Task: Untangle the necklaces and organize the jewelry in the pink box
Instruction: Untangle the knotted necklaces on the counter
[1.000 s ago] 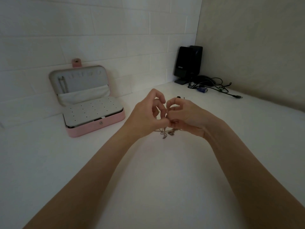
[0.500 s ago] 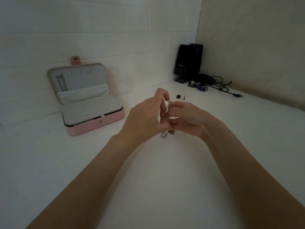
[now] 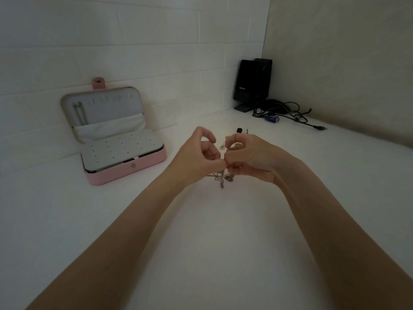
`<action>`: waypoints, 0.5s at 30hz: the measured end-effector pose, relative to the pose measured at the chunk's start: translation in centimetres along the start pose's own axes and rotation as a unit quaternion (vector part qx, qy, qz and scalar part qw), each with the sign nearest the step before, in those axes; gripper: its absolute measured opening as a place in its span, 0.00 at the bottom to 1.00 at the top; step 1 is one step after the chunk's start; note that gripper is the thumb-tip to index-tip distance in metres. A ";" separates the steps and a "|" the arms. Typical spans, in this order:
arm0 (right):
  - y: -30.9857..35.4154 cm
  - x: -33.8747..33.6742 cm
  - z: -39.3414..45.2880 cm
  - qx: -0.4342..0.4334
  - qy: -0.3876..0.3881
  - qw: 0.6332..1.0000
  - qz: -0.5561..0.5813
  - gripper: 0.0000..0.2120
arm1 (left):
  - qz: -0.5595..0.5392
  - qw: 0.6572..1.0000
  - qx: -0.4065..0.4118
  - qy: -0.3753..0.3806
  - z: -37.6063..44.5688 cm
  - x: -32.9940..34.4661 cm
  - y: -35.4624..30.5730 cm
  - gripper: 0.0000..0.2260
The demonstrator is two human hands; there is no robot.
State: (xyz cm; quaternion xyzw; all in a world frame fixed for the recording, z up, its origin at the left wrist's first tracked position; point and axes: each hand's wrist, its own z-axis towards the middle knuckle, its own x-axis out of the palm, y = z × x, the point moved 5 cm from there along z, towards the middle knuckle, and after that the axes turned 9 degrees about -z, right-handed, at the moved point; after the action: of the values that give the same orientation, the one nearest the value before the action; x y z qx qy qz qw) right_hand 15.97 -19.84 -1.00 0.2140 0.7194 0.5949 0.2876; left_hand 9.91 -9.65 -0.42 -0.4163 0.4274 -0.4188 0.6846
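Compared with 0.5 s ago, the tangled necklaces (image 3: 222, 178) are pinched by the left hand (image 3: 196, 156) and right hand (image 3: 248, 156) with more chain hanging below, suggesting loosening, while the pink box (image 3: 127, 173) is left open, well apart.

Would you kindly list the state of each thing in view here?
Pink box: open, lid upright.
Necklaces: tangled, hanging from both hands.
Left hand: pinching the necklaces.
Right hand: pinching the necklaces.
Earrings: loose on the table.
Speakers: upright in the corner.
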 end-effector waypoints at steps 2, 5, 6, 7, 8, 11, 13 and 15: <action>-0.1 0.0 0.0 0.005 -0.005 1.000 -0.027 0.13 | 0.019 1.000 -0.018 0.007 -0.1 -0.1 0.2 0.18; 0.0 -0.3 0.0 0.005 -0.003 1.000 0.002 0.13 | -0.004 1.000 -0.005 0.001 -0.2 -0.2 -0.4 0.17; 0.1 -0.4 0.0 0.003 -0.003 1.000 0.013 0.13 | -0.023 1.000 -0.012 -0.001 -0.2 -0.3 -0.5 0.16; 0.1 -0.4 0.0 -0.004 -0.005 1.000 0.020 0.13 | -0.047 0.998 -0.029 -0.002 -0.3 -0.3 -0.4 0.15; 0.2 -0.4 0.0 -0.015 -0.011 1.000 0.021 0.12 | -0.075 0.996 -0.056 -0.002 -0.3 -0.3 -0.2 0.14; 0.6 -0.4 0.1 -0.060 -0.048 0.997 -0.010 0.12 | -0.162 0.972 -0.169 0.006 -0.6 0.3 1.1 0.10; 0.8 -0.5 0.2 -0.071 -0.062 0.996 -0.008 0.12 | -0.183 0.961 -0.205 -0.001 -0.8 0.4 1.5 0.09; 0.9 -0.8 0.2 -0.071 -0.063 0.995 0.015 0.12 | -0.237 0.949 -0.208 -0.018 -0.6 0.3 1.5 0.09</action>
State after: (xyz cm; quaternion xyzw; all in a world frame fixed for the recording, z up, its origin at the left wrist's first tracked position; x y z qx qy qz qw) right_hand 16.64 -20.04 -0.05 0.2411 0.6527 0.6337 0.3381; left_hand 9.74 -9.58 -2.01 -0.6462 0.3819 -0.4631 0.4714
